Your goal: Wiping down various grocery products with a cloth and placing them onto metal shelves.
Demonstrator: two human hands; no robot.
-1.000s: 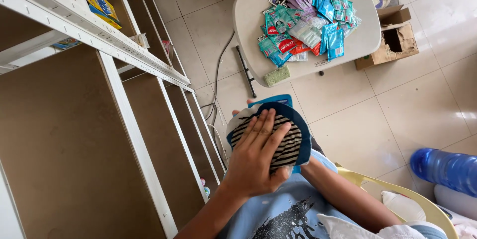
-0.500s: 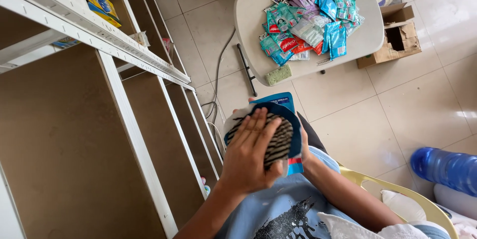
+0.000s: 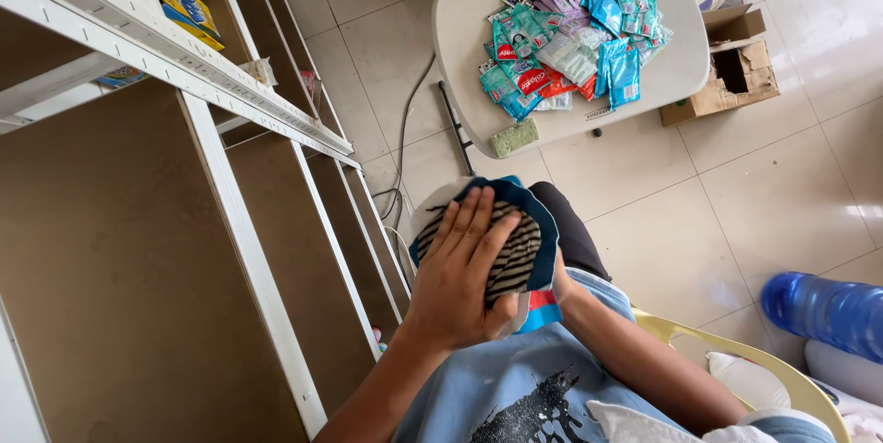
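Pale floor tiles fill the head view, with white shelving running down the left of the frame. At lower centre my left hand (image 3: 464,282) lies flat, fingers spread wide, on a striped cloth (image 3: 517,254) edged in blue; since a moment ago it has slid slightly up the fabric, pressing it smooth. My right hand (image 3: 558,288) is mostly hidden beneath the cloth, so I cannot tell its grip. At upper right, a cardboard box (image 3: 733,66) stands open beside the round table (image 3: 460,29) heaped with sachets (image 3: 570,34).
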